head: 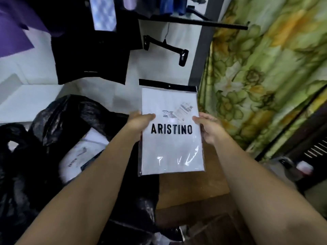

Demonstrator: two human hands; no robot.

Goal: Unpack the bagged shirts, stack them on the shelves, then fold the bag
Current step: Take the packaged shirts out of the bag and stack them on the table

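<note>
White folded shirt in a clear plastic sleeve (172, 131) printed ARISTINO, my left hand (139, 122) and right hand (209, 129) pinching its side edges, arms outstretched, black plastic bag (53, 117) below left.

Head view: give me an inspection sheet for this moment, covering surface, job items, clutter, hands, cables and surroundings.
Surface: brown wooden top below the held pack.
Job's things: white packaged shirt printed ARISTINO, in a clear sleeve, held up; open black bag at lower left with more packs inside.
Clutter: blurred small items at lower right, too unclear to name.
Hands: left hand grips the pack's left edge, right hand its right edge, thumbs on the front.
Cables: nothing seen.
Surroundings: black clip hanger, hanging dark garment, floral curtain at right.
</note>
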